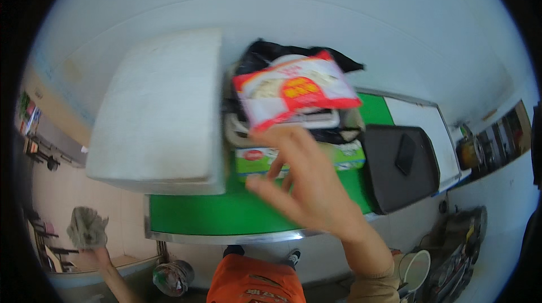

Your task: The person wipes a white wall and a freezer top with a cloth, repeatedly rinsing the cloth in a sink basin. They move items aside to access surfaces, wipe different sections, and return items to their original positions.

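Observation:
My left hand [97,253] is out to the far left, off the table's end, closed on a crumpled grey-green cloth [87,228]. Over the middle of the green table [197,213] hovers my right hand [305,181], its fingers apart and nothing seen in them. Just beyond its fingertips lies a white and red plastic food packet [299,89]; whether they touch it I cannot tell. The packet rests on a black plastic bag [262,57]. Partly hidden behind my right hand is a long green carton [349,156].
A big white foam box [158,111] stands on the table's left. To the right, a dark tray [389,184] holds a black phone [405,154]. On the floor are a lined bin [173,278] and a pale bucket [418,269]. A wall [316,15] closes off the far side.

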A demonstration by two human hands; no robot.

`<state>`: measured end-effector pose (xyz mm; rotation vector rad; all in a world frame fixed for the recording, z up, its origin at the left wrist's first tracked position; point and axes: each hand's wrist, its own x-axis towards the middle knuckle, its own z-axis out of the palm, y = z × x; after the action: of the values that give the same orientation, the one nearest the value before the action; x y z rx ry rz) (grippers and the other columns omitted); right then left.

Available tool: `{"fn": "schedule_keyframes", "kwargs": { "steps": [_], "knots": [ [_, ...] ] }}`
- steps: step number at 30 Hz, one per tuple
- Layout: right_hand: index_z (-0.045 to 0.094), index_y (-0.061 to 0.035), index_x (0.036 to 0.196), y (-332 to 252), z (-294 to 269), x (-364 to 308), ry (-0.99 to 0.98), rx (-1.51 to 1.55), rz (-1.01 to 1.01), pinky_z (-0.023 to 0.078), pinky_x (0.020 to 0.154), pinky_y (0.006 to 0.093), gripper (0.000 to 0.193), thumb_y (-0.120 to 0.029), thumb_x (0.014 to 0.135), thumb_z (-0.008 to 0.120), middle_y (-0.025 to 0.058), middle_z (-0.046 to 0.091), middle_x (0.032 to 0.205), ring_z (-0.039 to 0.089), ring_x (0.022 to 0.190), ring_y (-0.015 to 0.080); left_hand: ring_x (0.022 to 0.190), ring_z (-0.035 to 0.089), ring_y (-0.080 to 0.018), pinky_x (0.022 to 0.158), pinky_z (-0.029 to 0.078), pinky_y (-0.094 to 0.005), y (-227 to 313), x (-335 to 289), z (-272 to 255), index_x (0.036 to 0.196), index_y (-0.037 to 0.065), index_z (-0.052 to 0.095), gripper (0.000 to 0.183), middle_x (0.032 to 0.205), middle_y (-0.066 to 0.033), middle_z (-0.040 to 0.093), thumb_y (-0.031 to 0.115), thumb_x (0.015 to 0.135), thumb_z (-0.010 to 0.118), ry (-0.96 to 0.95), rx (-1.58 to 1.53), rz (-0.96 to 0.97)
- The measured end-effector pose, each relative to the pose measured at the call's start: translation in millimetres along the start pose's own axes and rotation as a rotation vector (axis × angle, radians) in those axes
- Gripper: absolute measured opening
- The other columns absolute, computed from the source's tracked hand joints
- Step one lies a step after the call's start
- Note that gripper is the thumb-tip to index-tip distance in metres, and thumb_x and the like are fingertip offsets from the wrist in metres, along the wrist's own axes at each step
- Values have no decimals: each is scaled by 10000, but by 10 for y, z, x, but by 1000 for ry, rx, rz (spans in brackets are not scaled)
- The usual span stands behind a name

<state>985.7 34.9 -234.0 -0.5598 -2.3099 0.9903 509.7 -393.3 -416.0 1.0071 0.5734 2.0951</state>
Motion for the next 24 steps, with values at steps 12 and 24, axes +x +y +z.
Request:
{"fn": "schedule_keyframes", "kwargs": {
  "steps": [12, 24],
  "knots": [
    [688, -54, 1312, 1038, -2121, -4735, 505, 304, 618, 522, 662, 240, 387, -117, 937, 760, 57, 731, 1110, 639, 812, 91, 1450, 461, -371, 1235, 312, -570, -3206, 678, 4315, 1555, 28, 435, 526, 1582, -194, 490, 347, 1145, 355, 160, -228, -416],
    [686, -53, 1319, 1730, -2990, -6669, 901, 528, 872, 532, 738, 239, 350, -119, 977, 728, 27, 733, 1059, 625, 840, 60, 1357, 565, -305, 1153, 463, -472, -6832, 2766, 7156, 1431, -20, 525, 434, 1459, -181, 585, 261, 1137, 374, -142, -71, -520]
  ]
}}
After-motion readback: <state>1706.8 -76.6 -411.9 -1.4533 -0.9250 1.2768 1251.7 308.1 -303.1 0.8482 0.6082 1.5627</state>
